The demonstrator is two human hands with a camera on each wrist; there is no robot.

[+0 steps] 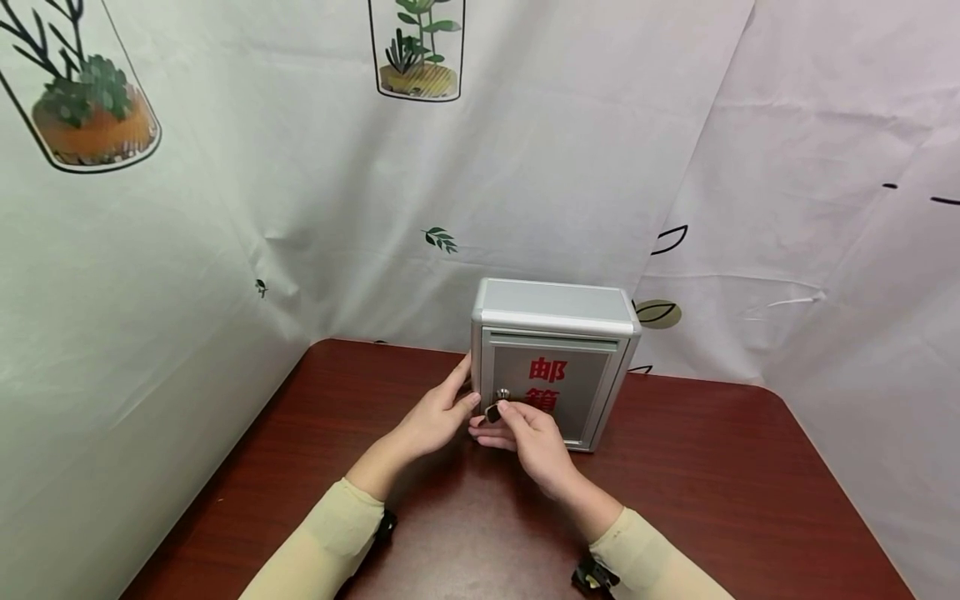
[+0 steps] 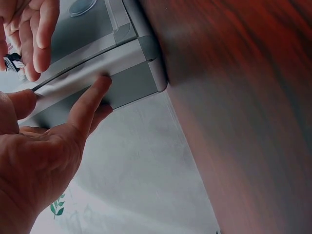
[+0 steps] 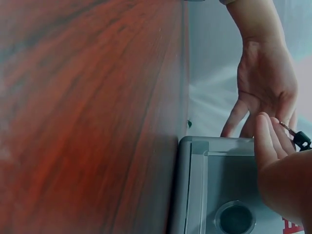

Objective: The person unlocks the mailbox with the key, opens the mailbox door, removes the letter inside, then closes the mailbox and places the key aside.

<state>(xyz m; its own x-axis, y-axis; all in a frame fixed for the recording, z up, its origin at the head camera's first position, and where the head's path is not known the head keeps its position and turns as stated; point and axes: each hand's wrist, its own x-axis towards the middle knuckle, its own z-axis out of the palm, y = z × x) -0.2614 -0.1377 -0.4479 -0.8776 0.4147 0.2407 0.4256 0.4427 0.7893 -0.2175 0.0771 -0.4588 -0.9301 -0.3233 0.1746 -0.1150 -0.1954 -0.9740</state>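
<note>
A silver-grey metal mailbox [image 1: 588, 392] with red characters stands upright on the table. My left hand [image 1: 433, 419] rests against its left side, fingers fairly straight along the side panel [image 2: 131, 87] and thumb by the front edge. In front of the door, my right hand [image 1: 542, 446] pinches a black-headed key [image 1: 492, 412] between thumb and finger. Just above the key is the round door lock [image 1: 503, 393]. In the right wrist view the key's metal blade and black head [image 3: 302, 140] show beside the right hand's fingers; they appear apart from the lock.
The mailbox stands on a dark red-brown wooden table [image 1: 690, 483], near its back edge. White cloth [image 1: 555, 167] with printed plants hangs behind and at both sides. On the front door's lower part is a round disc [image 3: 235, 218].
</note>
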